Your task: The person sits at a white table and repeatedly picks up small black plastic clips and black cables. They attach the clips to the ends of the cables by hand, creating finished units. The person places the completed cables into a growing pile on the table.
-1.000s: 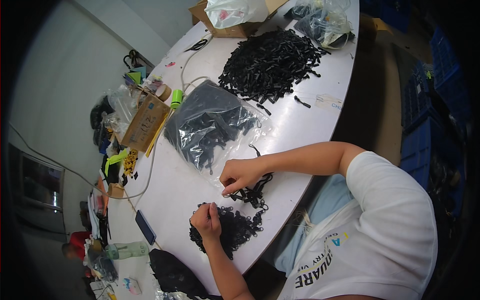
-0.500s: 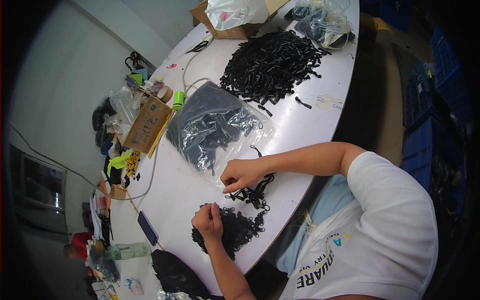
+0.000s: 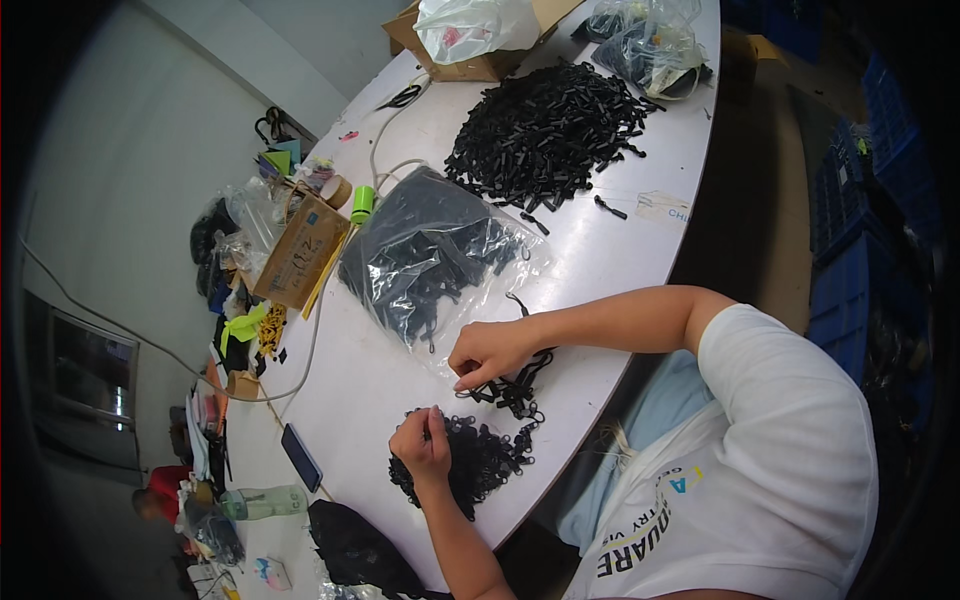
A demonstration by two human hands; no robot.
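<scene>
My left hand point(image 3: 421, 444) has its fingers curled and its thumb raised, over the left edge of a low pile of small black ring-ended pieces point(image 3: 478, 462). What those fingers hold, if anything, is hidden. Just beyond the pile, my right hand point(image 3: 494, 352) is closed in a pinch, fingertips down. A thin black loop point(image 3: 463, 393) shows at those fingertips, too small to make out fully. Under and beside the right hand lies a small cluster of black looped cord pulls point(image 3: 520, 393). A clear plastic bag point(image 3: 425, 255) with black pieces inside lies beyond it.
A large heap of black cord pulls point(image 3: 545, 130) covers the far table. Behind it stand a cardboard box point(image 3: 470, 68) and plastic bags point(image 3: 650, 55). A phone point(image 3: 300, 457), a green bottle point(image 3: 265, 502) and a black bag point(image 3: 360, 550) lie left. A cable point(image 3: 312, 340) crosses the table.
The whole view has shifted slightly. Both hands keep nearly the same places and poses, and the piles look the same.
</scene>
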